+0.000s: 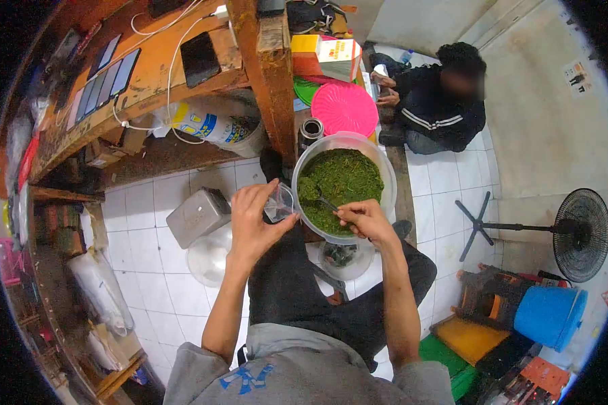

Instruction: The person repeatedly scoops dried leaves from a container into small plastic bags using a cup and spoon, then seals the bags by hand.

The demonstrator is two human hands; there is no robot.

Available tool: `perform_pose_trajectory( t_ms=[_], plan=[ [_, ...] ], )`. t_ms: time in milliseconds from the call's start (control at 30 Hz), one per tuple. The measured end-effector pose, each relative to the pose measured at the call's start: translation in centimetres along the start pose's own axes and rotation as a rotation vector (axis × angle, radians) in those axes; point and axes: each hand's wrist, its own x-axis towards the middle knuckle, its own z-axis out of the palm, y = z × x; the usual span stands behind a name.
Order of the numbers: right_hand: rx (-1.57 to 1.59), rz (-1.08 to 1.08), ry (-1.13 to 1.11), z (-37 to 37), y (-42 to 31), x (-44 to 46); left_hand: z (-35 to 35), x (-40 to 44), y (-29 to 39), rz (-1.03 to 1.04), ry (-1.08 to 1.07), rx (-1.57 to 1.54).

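Note:
A large translucent plastic tub (pixel 389 182) holds a finely chopped green mixture (pixel 348 172) in front of me. My right hand (pixel 369 223) is closed round the handle of a spoon (pixel 327 202), whose bowl end is down at the left part of the mixture. Just left of the tub's rim, my left hand (pixel 251 214) grips a small clear plastic bag (pixel 279 202) between thumb and fingers, its mouth spread toward the tub. Whether anything is inside the bag I cannot tell.
Behind the tub are a pink plastic lid (pixel 344 110) and an open jar (pixel 311 130). A white bowl (pixel 348 260) sits below the tub, a metal tin (pixel 198 216) to the left. Another person (pixel 439 101) sits at the back right, near a standing fan (pixel 581 235).

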Motion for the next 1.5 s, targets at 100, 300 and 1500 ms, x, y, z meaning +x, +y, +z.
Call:
perform_pose_trajectory(
  t_ms=[100,300,1500],
  plan=[
    [0.141,0.029,0.006,-2.0,-1.8,-2.9,1.3,1.6,0.8,0.035,-0.012,-0.003],
    [-0.014,-0.284,0.323,-3.5,-3.5,-7.1,6.2,4.4,4.0,0.064,-0.049,-0.067],
    [-0.176,-0.668,0.684,0.7,-5.6,-9.6,9.0,2.1,8.3,-0.343,-0.251,-1.040]
  ],
)
